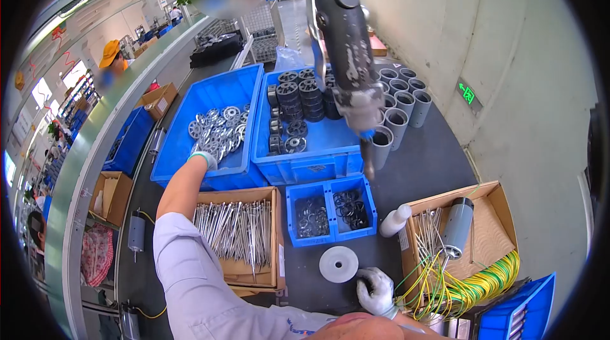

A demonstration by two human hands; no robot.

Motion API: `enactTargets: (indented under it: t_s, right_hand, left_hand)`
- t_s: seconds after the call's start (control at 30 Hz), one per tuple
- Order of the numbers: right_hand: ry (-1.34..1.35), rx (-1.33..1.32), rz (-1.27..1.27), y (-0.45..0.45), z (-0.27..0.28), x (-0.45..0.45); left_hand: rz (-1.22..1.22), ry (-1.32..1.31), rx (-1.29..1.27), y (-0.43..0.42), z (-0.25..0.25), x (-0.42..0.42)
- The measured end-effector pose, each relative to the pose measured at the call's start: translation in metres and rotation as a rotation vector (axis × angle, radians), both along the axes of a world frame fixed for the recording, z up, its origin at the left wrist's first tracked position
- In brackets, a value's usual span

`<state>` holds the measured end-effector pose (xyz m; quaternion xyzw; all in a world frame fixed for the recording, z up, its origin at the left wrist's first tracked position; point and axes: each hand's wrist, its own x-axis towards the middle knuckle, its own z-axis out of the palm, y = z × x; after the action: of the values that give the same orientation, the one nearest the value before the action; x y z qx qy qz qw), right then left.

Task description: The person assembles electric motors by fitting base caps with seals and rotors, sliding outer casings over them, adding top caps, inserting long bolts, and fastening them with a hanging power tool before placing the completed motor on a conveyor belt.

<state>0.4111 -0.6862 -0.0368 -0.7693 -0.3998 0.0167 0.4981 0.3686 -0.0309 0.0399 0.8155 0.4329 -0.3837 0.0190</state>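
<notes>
My left hand, in a pale glove, reaches over the near wall of the left blue bin. It is at the near edge of a heap of shiny metal end caps, and its fingers are hidden. On the dark tabletop, my right hand rests in a white glove with curled fingers; what they hold, if anything, is hidden. Just left of that hand lies a round white disc with a centre hole. Beyond the disc stands a small two-part blue box holding rings.
A powered tool hangs overhead. Dark rotors fill part of another blue bin; grey tubes stand beside it. Cartons hold metal shafts and yellow-green wires. A white bottle stands nearby. A co-worker is beyond the frame.
</notes>
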Motion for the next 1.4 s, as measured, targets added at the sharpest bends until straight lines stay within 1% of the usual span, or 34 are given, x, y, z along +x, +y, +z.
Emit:
enactTargets:
  t_s: [0.03,0.07,0.1,0.13,0.2,0.27,0.33,0.37,0.4,0.43,0.47,0.53,0.6,0.63,0.67,0.7,0.73,0.77,0.8,0.87,0.9,0.93,1.0,1.07,1.13,1.17,1.27,1.3,1.4]
  right_hand:
    - [-0.007,0.003,-0.005,0.000,-0.001,0.000]
    - [-0.011,0.010,-0.004,0.000,-0.001,-0.001]
    - [-0.028,0.017,-0.006,0.001,-0.002,-0.001]
    - [-0.011,0.027,0.006,0.001,0.000,0.000]
    - [-0.025,0.045,0.022,0.001,0.001,0.001]
    - [-0.008,0.027,0.036,0.001,0.003,0.001]
    - [0.020,0.047,0.034,0.001,0.000,0.002]
    - [0.038,0.082,0.026,0.002,-0.001,0.002]
    - [0.064,0.108,0.008,0.001,0.001,-0.001]
    - [0.200,0.125,0.039,-0.001,0.011,-0.005]
    - [0.191,0.169,0.100,-0.003,0.022,-0.011]
    - [0.171,0.166,0.281,-0.015,0.054,-0.021]
    - [0.023,0.133,0.454,-0.024,0.085,-0.018]
    - [-0.031,0.075,0.456,-0.029,0.101,-0.015]
    - [-0.082,0.088,0.463,-0.032,0.104,-0.006]
    - [-0.155,0.051,0.446,-0.035,0.113,0.003]
    - [-0.227,0.018,0.427,-0.036,0.122,0.013]
    - [-0.225,-0.079,0.413,-0.036,0.130,0.024]
    - [-0.314,-0.131,0.327,-0.030,0.130,0.031]
    - [-0.404,-0.140,0.330,0.002,0.142,0.047]
    - [-0.495,-0.144,0.287,0.023,0.136,0.057]
    - [-0.589,-0.147,0.245,0.046,0.121,0.070]
    - [-0.710,-0.382,0.236,0.091,0.088,0.095]
    - [-0.783,-0.685,0.292,0.126,0.066,0.109]
    - [-0.914,-0.892,0.232,0.157,0.047,0.113]
    - [-0.869,-0.938,0.256,0.165,0.043,0.119]
    - [-0.850,-0.843,0.294,0.169,0.028,0.133]
    - [-0.874,-0.821,0.305,0.170,0.027,0.133]
    - [-0.885,-0.793,0.297,0.166,0.028,0.136]
  left_hand:
    - [-0.209,0.013,0.085,0.030,-0.026,-0.003]
    - [-0.413,0.029,0.171,0.049,-0.036,-0.012]
    - [-0.304,-0.161,0.241,0.029,-0.010,-0.014]
    - [-0.194,-0.347,0.319,-0.012,0.031,-0.009]
    - [-0.054,-0.930,0.339,-0.061,0.079,-0.019]
    - [-0.229,-1.287,0.326,-0.100,0.118,-0.030]
    - [-0.189,-1.577,0.105,-0.188,0.153,-0.039]
    - [-0.146,-1.595,0.032,-0.242,0.165,-0.044]
    - [-0.101,-1.604,-0.057,-0.292,0.165,-0.049]
    - [-0.178,-1.595,-0.094,-0.327,0.149,-0.053]
    - [-0.253,-1.598,-0.135,-0.359,0.131,-0.055]
    - [-0.538,-1.550,0.029,-0.422,0.103,-0.052]
    - [-0.734,-1.486,0.173,-0.448,0.059,-0.043]
    - [-0.737,-1.494,0.138,-0.460,0.044,-0.044]
    - [-0.744,-1.500,0.107,-0.470,0.027,-0.048]
    - [-0.818,-1.551,0.158,-0.477,0.001,-0.054]
    - [-0.841,-1.554,0.171,-0.487,-0.010,-0.062]
    - [-0.844,-1.567,0.141,-0.492,-0.020,-0.069]
    - [-0.849,-1.578,0.112,-0.493,-0.027,-0.073]
    - [-0.805,-1.615,0.089,-0.495,-0.032,-0.076]
    - [-0.782,-1.638,0.081,-0.497,-0.034,-0.075]
    - [-0.645,-1.698,0.051,-0.501,-0.036,-0.075]
    - [-0.368,-1.804,-0.004,-0.509,-0.041,-0.075]
    - [-0.275,-1.772,-0.027,-0.511,-0.066,-0.071]
    - [-0.167,-1.768,-0.045,-0.514,-0.077,-0.068]
    - [-0.187,-1.748,-0.034,-0.512,-0.082,-0.067]
    - [-0.134,-1.724,-0.065,-0.512,-0.077,-0.065]
    - [-0.171,-1.753,-0.068,-0.511,-0.076,-0.064]
    - [-0.115,-1.777,-0.157,-0.513,-0.067,-0.066]
